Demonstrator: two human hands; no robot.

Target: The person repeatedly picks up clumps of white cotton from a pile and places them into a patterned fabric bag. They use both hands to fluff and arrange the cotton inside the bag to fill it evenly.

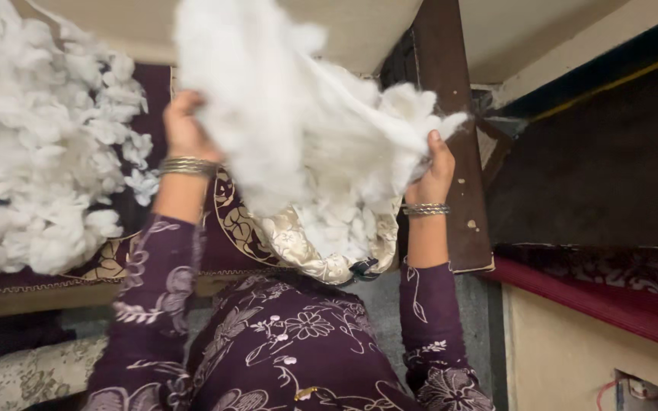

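White stuffing (pixel 283 129) is going into cream cushion cover (pixel 306 255); your left hand (pixel 184 125) and right hand (pixel 436 171) are gripping it — keep teasing clumps apart.

White stuffing pile (pixel 32 144) blocks left; dark wooden post (pixel 451 129) crowds right, just beside right hand (pixel 434 171); narrow gap between pile and left hand (pixel 184 129).

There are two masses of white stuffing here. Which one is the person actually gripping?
The central clump of stuffing, spilling from the cream cushion cover: the left hand and right hand both clutch it. The pile at far left lies untouched.
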